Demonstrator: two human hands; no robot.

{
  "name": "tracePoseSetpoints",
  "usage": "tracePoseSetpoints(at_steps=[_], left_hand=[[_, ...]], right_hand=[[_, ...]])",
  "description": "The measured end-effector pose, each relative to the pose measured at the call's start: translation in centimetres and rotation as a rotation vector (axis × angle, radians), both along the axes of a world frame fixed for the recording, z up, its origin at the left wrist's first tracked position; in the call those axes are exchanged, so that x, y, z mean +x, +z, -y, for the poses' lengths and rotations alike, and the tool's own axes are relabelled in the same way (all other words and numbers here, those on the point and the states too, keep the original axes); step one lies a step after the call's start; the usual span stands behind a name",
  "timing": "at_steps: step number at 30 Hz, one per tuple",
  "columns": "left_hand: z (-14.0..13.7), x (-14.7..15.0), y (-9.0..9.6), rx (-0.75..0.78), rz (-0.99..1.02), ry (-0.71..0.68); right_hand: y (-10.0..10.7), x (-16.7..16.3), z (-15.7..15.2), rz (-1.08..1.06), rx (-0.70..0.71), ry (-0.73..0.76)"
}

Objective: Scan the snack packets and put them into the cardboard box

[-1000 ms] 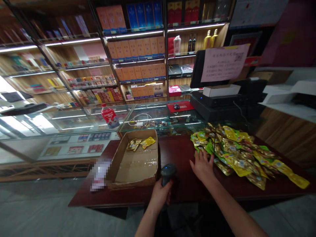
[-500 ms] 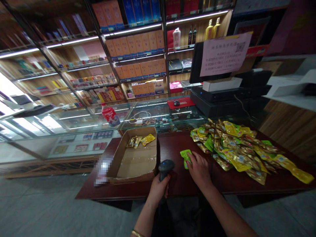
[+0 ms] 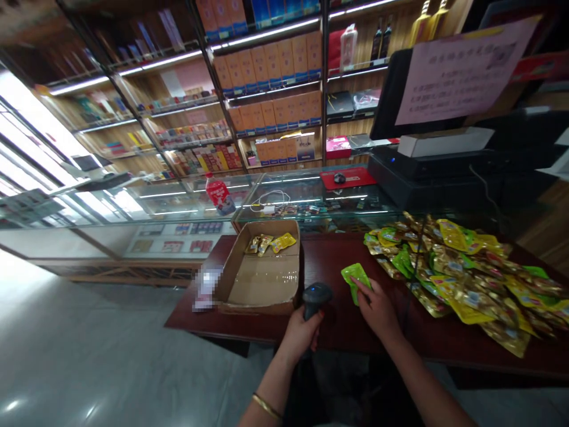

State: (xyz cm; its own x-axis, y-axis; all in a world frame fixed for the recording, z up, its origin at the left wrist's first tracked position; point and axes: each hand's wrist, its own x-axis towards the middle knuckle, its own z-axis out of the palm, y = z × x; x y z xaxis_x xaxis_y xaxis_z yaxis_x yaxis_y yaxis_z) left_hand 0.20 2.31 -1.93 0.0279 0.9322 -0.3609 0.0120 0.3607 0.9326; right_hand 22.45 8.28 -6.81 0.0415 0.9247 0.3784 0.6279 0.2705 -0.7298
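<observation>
My left hand (image 3: 303, 333) is wrapped round the handle of a dark barcode scanner (image 3: 316, 295), held over the table's front edge. To its right, my right hand (image 3: 377, 308) pinches a green snack packet (image 3: 355, 279) by its near right side, with the packet's printed face partly covered by fingers. An open cardboard box (image 3: 267, 284) stands left of the scanner. Inside it, near the far wall, lie several gold and yellow packets (image 3: 283, 242). Right of my right hand spreads a large heap of gold, yellow and green packets (image 3: 462, 273).
The dark red table (image 3: 331, 255) adjoins a glass display counter (image 3: 306, 207). A computer mouse (image 3: 339, 178) lies on a red mat. Behind the heap stands a monitor with a pink sheet (image 3: 462, 77). A red-labelled bottle (image 3: 219, 196) stands on the counter, and boxed goods fill the shelves.
The view has swung right-to-left, so the scene sits further right, with the heap partly cut off. My right hand has tilted the green packet slightly. The scanner stays in my left hand.
</observation>
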Motion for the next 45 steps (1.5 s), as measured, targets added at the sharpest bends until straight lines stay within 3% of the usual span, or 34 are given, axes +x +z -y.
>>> tracePoseSetpoints(at_steps=[5,8,16,21,25,34,45], left_hand=[[0.2,0.1,0.1,0.000,-0.010,0.002],[0.2,0.0,-0.1,-0.003,-0.011,0.000],[0.2,0.0,-0.5,-0.002,-0.007,0.010],[0.3,-0.1,-0.2,0.012,-0.015,0.023],[1.0,-0.1,0.4,0.019,-0.023,0.033],[2.2,-0.4,1.7,0.044,-0.121,-0.087],[2.6,-0.3,4.1,0.030,-0.131,-0.102]], right_hand=[[-0.2,-0.6,-1.3,-0.549,-0.161,-0.031],[-0.4,-1.2,-1.7,-0.684,-0.263,-0.028],[0.6,-1.5,-1.4,-0.605,-0.327,0.037],[1.0,-1.8,-1.5,-0.634,-0.227,0.028],[0.7,-2.0,-1.7,-0.535,-0.154,0.069],[0.8,-2.1,-1.6,-0.362,-0.104,0.142],[0.6,-2.3,-1.8,-0.332,-0.086,0.149]])
